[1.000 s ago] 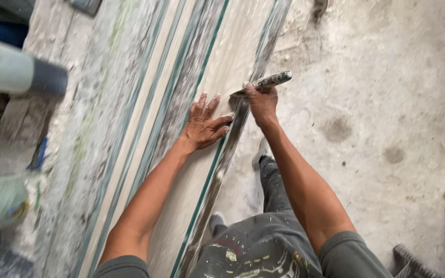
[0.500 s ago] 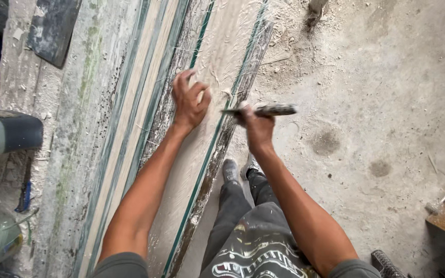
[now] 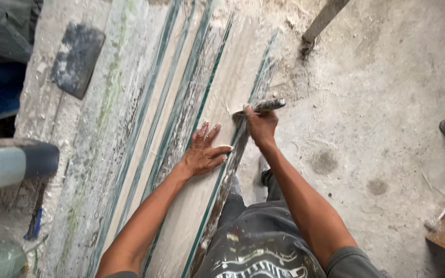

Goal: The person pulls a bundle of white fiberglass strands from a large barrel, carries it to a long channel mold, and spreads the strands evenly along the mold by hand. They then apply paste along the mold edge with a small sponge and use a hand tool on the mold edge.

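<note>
At centre frame, the left hand (image 3: 203,153) lies flat, fingers spread, on a long pale slab (image 3: 217,108) with green edge strips, holding nothing. Just right of it, the right hand (image 3: 260,125) is closed round a dusty tool (image 3: 262,106) at the slab's edge. A dark trowel (image 3: 77,59) lies upper left.

Trowel (image 3: 76,61) on bench (image 3: 42,128), left of strips (image 3: 178,110).

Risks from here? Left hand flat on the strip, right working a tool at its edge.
1. The tool in the right hand could slip toward the left hand, which rests close by.
2. The strip lies at the bench edge; pressure may shift it.
</note>
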